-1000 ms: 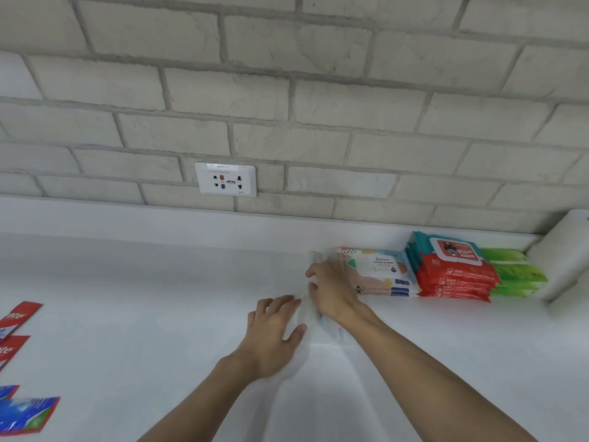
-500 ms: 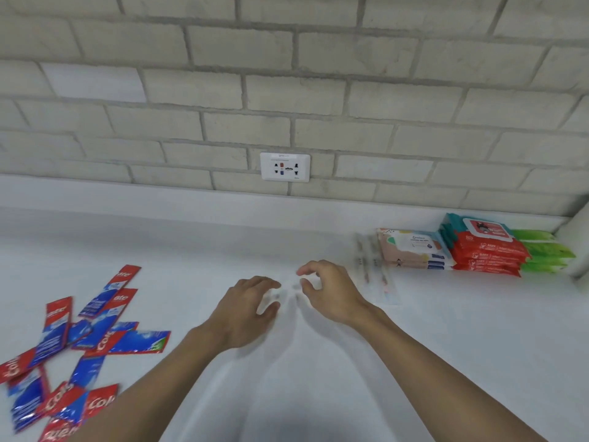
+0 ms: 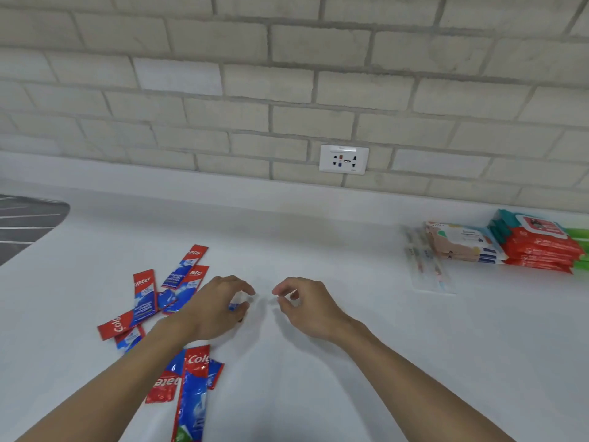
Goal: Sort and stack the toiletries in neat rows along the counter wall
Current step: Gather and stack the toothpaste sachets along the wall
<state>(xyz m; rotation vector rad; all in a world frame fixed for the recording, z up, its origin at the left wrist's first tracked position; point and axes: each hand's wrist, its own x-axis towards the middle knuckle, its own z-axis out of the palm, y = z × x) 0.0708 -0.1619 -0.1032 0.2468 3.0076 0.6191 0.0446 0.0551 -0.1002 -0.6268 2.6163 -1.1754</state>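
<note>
Several red and blue toothpaste sachets (image 3: 145, 298) lie scattered on the white counter (image 3: 318, 378) at the left, with more near my left forearm (image 3: 191, 387). My left hand (image 3: 216, 309) arches over the right edge of that pile with curled fingers. A blue sachet end shows under its thumb, and I cannot tell whether the hand touches it. My right hand (image 3: 306, 306) hovers beside it, loosely curled and holding nothing. Along the wall at the right lie clear-wrapped toothbrushes (image 3: 427, 263), a pastel wipes stack (image 3: 462, 245), a red wipes stack (image 3: 538, 248) and green packs (image 3: 578, 236).
A white wall socket (image 3: 344, 159) sits in the brick wall above the counter's back ledge. A dark grey striped surface (image 3: 25, 224) cuts into the counter at the far left.
Both hands have left the toothbrush packs by the wipes and moved left to the sachet pile. The view has swung left with them.
</note>
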